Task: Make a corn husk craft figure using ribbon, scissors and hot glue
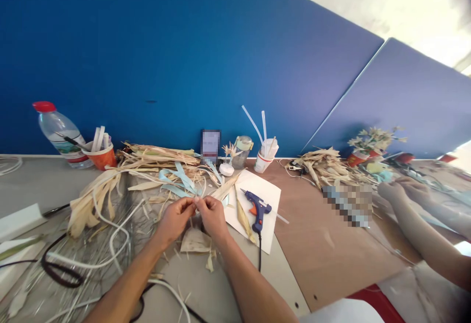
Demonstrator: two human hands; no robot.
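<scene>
The person's left hand [179, 219] and right hand [212, 216] meet over the table [209, 291], the fingertips of each pinched together; whether something small sits between them cannot be told. Blue ribbon [186, 179] lies just beyond the fingertips, with husks [162, 155] farther off along the partition [147, 58]. To the right, a glue gun [260, 209] rests on white paper [270, 183], a single husk [244, 218] to its left.

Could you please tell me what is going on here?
The person's left hand and right hand come together, pinching something too small to make out, close to a light blue ribbon. A blue glue gun lies unheld on a white sheet to the right; dried husks lie behind. Farther right, another person's hands are close together too.
</scene>
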